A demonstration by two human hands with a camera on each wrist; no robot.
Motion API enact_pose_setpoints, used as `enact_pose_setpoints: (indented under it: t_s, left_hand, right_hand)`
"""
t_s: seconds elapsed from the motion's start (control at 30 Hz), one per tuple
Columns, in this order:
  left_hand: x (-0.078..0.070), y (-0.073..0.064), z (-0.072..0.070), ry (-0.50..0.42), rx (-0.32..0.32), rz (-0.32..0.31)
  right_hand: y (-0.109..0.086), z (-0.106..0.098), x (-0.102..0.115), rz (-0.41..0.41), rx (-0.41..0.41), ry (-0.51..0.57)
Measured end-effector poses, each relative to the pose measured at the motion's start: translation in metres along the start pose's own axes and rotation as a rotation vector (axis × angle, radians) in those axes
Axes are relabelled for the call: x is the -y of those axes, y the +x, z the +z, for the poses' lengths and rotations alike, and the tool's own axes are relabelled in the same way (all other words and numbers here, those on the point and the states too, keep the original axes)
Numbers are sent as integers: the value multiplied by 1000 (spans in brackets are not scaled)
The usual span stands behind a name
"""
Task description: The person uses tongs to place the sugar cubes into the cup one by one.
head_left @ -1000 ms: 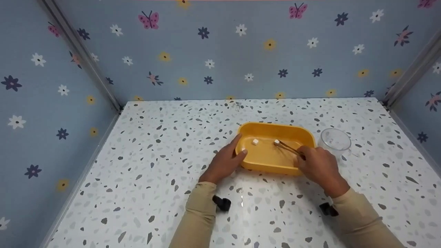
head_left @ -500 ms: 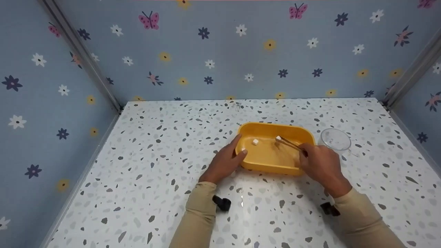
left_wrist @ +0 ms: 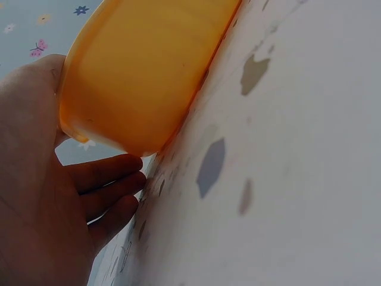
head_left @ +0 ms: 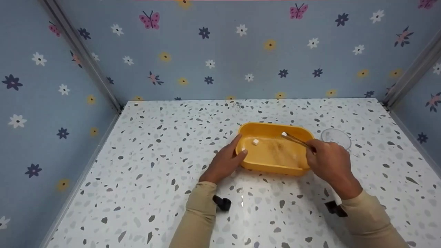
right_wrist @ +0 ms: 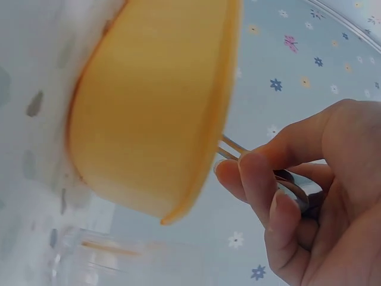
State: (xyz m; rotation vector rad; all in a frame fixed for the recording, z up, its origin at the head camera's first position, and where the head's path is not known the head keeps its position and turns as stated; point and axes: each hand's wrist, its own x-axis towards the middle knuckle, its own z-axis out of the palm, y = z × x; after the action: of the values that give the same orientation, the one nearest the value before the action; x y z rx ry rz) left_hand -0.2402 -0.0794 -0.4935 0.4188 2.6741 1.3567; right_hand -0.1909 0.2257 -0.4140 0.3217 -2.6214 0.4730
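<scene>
My left hand (head_left: 224,162) holds the left end of a yellow plastic tub (head_left: 267,160), its thumb over the rim and fingers along the outside wall. In the left wrist view, several fingers (left_wrist: 110,185) lie bent near the tub's base. My right hand (head_left: 329,162) grips slim metal tweezers (head_left: 298,141), curled round them in the right wrist view. At their tips is a small white cube (head_left: 284,134), over the tub's right half. A second white cube (head_left: 255,141) rests on the tub's floor at the left. The tub wall hides the tweezer tips in the right wrist view.
A clear, round container (head_left: 336,137) stands just right of the tub, partly behind my right hand. The speckled white table (head_left: 165,144) meets blue flowered walls (head_left: 227,48) at the back and sides.
My right hand has moved right and slightly away from me, carrying the tweezers with the cube up from the tub's middle toward its back right. The left hand and tub stay put.
</scene>
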Motion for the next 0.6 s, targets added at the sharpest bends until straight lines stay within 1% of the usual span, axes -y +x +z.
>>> enact_pose_setpoints:
  t_s: [0.37,0.6]
  left_hand:
    - [1,1,0,0,-6,14]
    - [2,1,1,4,-7,14]
  right_hand:
    - [1,-21,2,24,-39,17]
    - [2,-32,-2,70,-39,29]
